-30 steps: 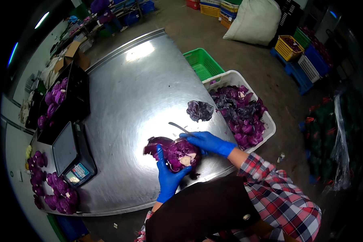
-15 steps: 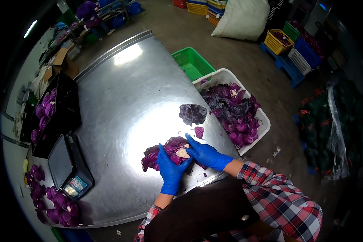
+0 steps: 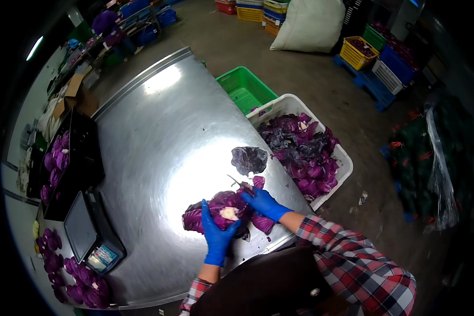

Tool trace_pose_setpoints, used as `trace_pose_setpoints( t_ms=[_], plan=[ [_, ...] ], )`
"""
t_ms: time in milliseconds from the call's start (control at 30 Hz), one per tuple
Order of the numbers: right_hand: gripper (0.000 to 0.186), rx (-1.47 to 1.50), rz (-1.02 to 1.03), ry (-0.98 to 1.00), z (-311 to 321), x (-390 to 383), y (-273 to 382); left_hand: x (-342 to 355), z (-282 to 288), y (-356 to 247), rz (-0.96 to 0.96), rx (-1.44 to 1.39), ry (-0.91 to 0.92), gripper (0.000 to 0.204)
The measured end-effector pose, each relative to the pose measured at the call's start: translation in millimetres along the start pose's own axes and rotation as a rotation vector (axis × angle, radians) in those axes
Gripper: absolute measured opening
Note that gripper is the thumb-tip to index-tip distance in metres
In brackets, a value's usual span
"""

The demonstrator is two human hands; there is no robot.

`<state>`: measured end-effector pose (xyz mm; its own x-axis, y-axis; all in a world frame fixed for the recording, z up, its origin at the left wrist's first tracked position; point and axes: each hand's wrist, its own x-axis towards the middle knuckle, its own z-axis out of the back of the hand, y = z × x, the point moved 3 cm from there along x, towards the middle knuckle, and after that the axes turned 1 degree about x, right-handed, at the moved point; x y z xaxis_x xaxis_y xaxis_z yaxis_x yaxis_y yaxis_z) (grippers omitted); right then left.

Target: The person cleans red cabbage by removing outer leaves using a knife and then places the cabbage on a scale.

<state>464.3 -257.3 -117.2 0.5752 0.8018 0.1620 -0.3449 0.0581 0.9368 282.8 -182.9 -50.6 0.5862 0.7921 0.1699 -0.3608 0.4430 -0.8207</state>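
Note:
My left hand (image 3: 216, 237), in a blue glove, grips a purple cabbage (image 3: 222, 203), thumb and fingers round it, with the pale cut stem facing up. My right hand (image 3: 265, 205), gloved likewise, is closed on a slim knife (image 3: 235, 180) at the cabbage's right; part of the handle is hidden by the fingers. Loose leaves lie on the steel table (image 3: 142, 131): a dark wilted one (image 3: 248, 160) beyond the hands, a small purple piece (image 3: 258, 182), and another leaf (image 3: 262, 225) under my right hand.
White crate of leaf scraps (image 3: 343, 158) and green crate (image 3: 247, 87) beside the table's right. Black crate of cabbages (image 3: 84, 152), scale (image 3: 79, 224) and more cabbages (image 3: 89, 289) at left. Wrapped sacks (image 3: 416, 163) far right. A person (image 3: 108, 26) stands at the back left.
A small purple piece has appeared beside the dark leaf. The knife blade, out of sight half a second ago, shows again in my right hand, and more detached leaf shows right of the cabbage.

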Motion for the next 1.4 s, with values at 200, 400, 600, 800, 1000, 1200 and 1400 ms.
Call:
trace_pose_setpoints(
  t_ms=[200, 400, 600, 800, 1000, 1200, 1400],
  plan=[
    [0.044, -0.138, -0.255, -0.109, 49, 19, 9, 18, 45, 13, 0.435, -0.466, 0.213, 0.091],
    [0.041, -0.06, 0.091, 0.245, 36, 42, 96, 17, 5, 9, 0.329, -0.201, -0.131, 0.095],
    [0.039, -0.368, 0.067, 0.627, 75, 39, 118, 19, 20, 0, 0.209, -0.212, 0.14, 0.114],
    [0.046, -0.598, -0.028, 0.721, 79, 31, 110, 23, 21, -9, 0.08, -0.21, 0.228, 0.112],
    [0.04, -0.66, -0.479, 0.491, 114, 64, 30, 30, 21, -15, 0.048, -0.213, 0.285, 0.109],
    [0.039, -0.415, 0.064, 0.461, 61, 32, 103, 35, 17, -6, 0.09, -0.16, 0.297, 0.109],
    [0.038, -0.667, -0.055, 0.642, 77, 20, 119, 39, 14, 1, 0.088, -0.109, 0.28, 0.111]
  ],
)
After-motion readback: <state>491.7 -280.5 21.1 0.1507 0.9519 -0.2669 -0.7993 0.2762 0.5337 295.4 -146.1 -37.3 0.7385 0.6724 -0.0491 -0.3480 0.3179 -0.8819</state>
